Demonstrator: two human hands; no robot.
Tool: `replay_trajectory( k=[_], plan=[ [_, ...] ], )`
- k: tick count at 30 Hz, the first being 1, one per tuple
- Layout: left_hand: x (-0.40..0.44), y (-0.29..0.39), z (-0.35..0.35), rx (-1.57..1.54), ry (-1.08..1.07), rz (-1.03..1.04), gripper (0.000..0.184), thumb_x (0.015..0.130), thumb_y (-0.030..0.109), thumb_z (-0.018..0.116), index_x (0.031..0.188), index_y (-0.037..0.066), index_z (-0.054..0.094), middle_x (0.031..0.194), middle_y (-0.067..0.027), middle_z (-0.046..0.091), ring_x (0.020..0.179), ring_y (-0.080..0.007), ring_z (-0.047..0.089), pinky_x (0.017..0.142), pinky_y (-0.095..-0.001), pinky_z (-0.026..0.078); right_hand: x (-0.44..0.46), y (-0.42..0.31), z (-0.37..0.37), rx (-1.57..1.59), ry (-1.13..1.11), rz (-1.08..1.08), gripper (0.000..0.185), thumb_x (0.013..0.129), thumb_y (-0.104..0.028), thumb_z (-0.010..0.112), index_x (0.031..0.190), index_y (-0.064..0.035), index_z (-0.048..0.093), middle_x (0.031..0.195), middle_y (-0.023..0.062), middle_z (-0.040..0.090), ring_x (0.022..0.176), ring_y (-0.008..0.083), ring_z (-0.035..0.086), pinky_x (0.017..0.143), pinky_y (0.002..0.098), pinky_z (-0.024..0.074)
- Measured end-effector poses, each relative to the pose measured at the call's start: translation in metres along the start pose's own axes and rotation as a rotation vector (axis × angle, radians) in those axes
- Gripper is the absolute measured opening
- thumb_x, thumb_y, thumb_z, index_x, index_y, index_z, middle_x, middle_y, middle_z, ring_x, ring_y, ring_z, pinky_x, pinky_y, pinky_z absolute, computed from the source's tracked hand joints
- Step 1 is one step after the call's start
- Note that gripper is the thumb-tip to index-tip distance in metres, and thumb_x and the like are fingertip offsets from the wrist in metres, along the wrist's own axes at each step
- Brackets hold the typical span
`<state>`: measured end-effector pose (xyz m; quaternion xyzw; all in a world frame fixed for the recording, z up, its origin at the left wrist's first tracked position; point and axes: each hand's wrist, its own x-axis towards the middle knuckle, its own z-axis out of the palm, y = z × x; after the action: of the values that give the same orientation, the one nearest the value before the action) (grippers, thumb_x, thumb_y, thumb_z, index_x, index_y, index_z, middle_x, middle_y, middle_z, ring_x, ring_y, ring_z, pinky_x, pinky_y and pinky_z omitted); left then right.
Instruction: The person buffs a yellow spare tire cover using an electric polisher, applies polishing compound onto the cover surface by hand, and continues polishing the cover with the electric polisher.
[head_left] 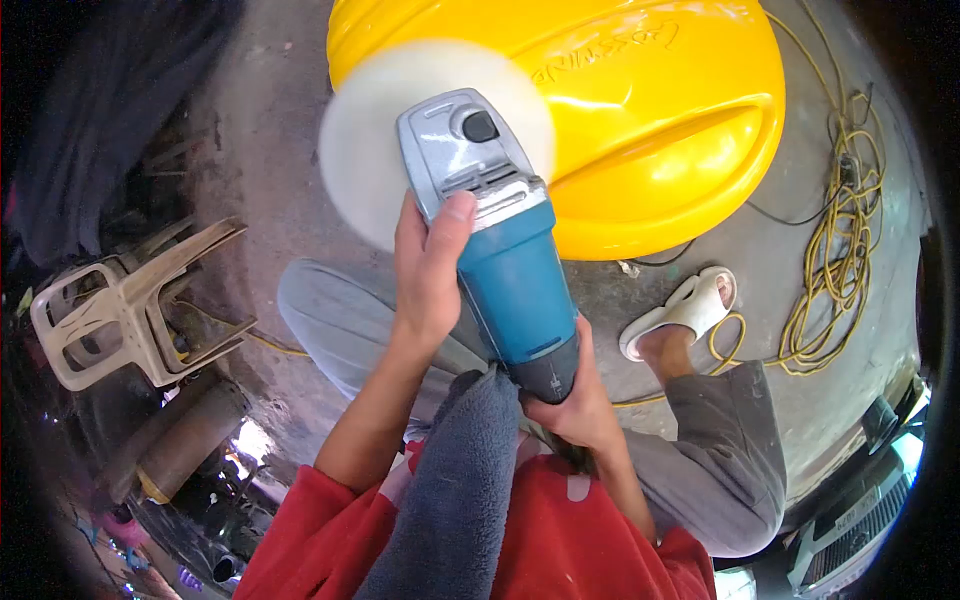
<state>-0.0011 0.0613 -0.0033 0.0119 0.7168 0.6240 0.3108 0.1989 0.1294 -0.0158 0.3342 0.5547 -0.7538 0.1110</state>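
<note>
With both hands I hold a blue and silver angle polisher (515, 285) that has a round white pad (360, 150) at its head. The pad is blurred, as if spinning, and overlaps the left side of a glossy yellow shell (660, 140) with raised lettering. Whether the pad presses on the shell cannot be made out. My left hand (430, 270) grips the polisher near its metal head, thumb on top. Around the dark rear end is my right hand (580, 400), its fingers partly hidden underneath. A dark grey towel (450, 490) hangs down my front.
Coiled yellow cord (835, 270) lies on the concrete floor at right, near my sandalled foot (690, 310). A beige plastic chair (140, 310) lies tipped at left, beside a brown cylinder (190, 435). A grey boxy item (855, 530) sits at lower right.
</note>
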Motion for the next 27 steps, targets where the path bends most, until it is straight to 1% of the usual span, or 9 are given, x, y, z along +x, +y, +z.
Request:
replay_trajectory(
  k=[5, 7, 9, 14, 16, 19, 22, 24, 27],
  plan=[
    [-0.017, -0.029, -0.032, -0.005, 0.181, -0.041, 0.051, 0.096, 0.031, 0.051, 0.134, -0.004, 0.045, 0.125, -0.0121, 0.054, 0.112, -0.0176, 0.051, 0.099, -0.0303, 0.039, 0.001, 0.009, 0.007, -0.003, -0.074, 0.016, 0.111, 0.061, -0.006, 0.080, 0.150, -0.0127, 0.014, 0.134, 0.0274, 0.049, 0.127, 0.0417, 0.048, 0.104, 0.0435, 0.0398],
    [-0.025, -0.037, -0.051, -0.078, 0.249, -0.042, 0.051, 0.099, 0.039, 0.041, 0.129, -0.002, 0.051, 0.121, -0.0142, 0.060, 0.110, -0.0241, 0.059, 0.100, -0.0375, 0.044, 0.005, 0.011, 0.013, -0.069, -0.161, -0.018, 0.113, 0.061, -0.009, 0.082, 0.150, -0.0130, 0.014, 0.134, 0.0294, 0.048, 0.126, 0.0447, 0.048, 0.104, 0.0458, 0.0402],
    [-0.029, -0.034, -0.051, -0.053, 0.273, -0.027, 0.054, 0.099, 0.040, 0.038, 0.130, -0.002, 0.051, 0.120, -0.0153, 0.061, 0.108, -0.0260, 0.061, 0.098, -0.0388, 0.045, 0.006, 0.016, 0.015, -0.051, -0.197, -0.019, 0.112, 0.060, -0.010, 0.082, 0.150, -0.0133, 0.014, 0.133, 0.0300, 0.049, 0.124, 0.0469, 0.048, 0.104, 0.0470, 0.0409],
    [-0.018, -0.035, -0.042, 0.098, 0.200, 0.050, 0.049, 0.099, 0.036, 0.042, 0.129, -0.002, 0.051, 0.122, -0.0147, 0.060, 0.113, -0.0234, 0.058, 0.102, -0.0377, 0.043, 0.006, 0.017, 0.006, -0.010, -0.134, -0.081, 0.113, 0.059, -0.006, 0.081, 0.150, -0.0112, 0.014, 0.134, 0.0264, 0.049, 0.126, 0.0423, 0.049, 0.105, 0.0437, 0.0390],
    [-0.007, -0.013, -0.013, 0.015, 0.082, 0.079, 0.049, 0.098, 0.033, 0.045, 0.131, -0.003, 0.047, 0.122, -0.0124, 0.058, 0.111, -0.0192, 0.055, 0.099, -0.0330, 0.041, 0.006, 0.008, -0.002, 0.017, -0.096, -0.055, 0.113, 0.059, -0.004, 0.081, 0.150, -0.0109, 0.014, 0.135, 0.0257, 0.049, 0.126, 0.0408, 0.049, 0.106, 0.0431, 0.0384],
    [-0.001, -0.001, 0.007, 0.007, 0.055, 0.021, 0.050, 0.096, 0.028, 0.052, 0.133, -0.004, 0.044, 0.120, -0.0082, 0.056, 0.106, -0.0121, 0.051, 0.094, -0.0265, 0.039, 0.007, 0.006, -0.008, 0.052, -0.038, -0.028, 0.115, 0.057, -0.002, 0.081, 0.150, -0.0108, 0.014, 0.135, 0.0248, 0.049, 0.127, 0.0387, 0.048, 0.106, 0.0428, 0.0379],
    [-0.001, -0.009, 0.000, -0.076, 0.038, 0.024, 0.049, 0.097, 0.030, 0.051, 0.132, -0.004, 0.046, 0.121, -0.0083, 0.056, 0.107, -0.0134, 0.051, 0.096, -0.0276, 0.039, 0.010, 0.011, -0.006, 0.099, -0.058, -0.039, 0.113, 0.059, -0.003, 0.080, 0.150, -0.0108, 0.014, 0.133, 0.0256, 0.050, 0.127, 0.0395, 0.049, 0.105, 0.0421, 0.0386],
    [-0.010, -0.029, -0.029, -0.005, 0.200, -0.012, 0.050, 0.099, 0.038, 0.043, 0.128, -0.001, 0.052, 0.121, -0.0134, 0.061, 0.111, -0.0228, 0.059, 0.099, -0.0370, 0.044, 0.011, 0.007, -0.001, -0.026, -0.109, -0.046, 0.110, 0.060, -0.005, 0.079, 0.150, -0.0119, 0.014, 0.129, 0.0275, 0.052, 0.123, 0.0424, 0.051, 0.103, 0.0416, 0.0413],
    [-0.020, -0.038, -0.050, -0.140, 0.357, -0.035, 0.053, 0.098, 0.041, 0.041, 0.128, -0.001, 0.052, 0.118, -0.0143, 0.062, 0.107, -0.0251, 0.061, 0.096, -0.0398, 0.047, 0.018, 0.010, 0.009, -0.034, -0.210, 0.027, 0.109, 0.061, -0.006, 0.077, 0.150, -0.0132, 0.014, 0.127, 0.0286, 0.053, 0.120, 0.0457, 0.052, 0.100, 0.0422, 0.0435]
  ],
)
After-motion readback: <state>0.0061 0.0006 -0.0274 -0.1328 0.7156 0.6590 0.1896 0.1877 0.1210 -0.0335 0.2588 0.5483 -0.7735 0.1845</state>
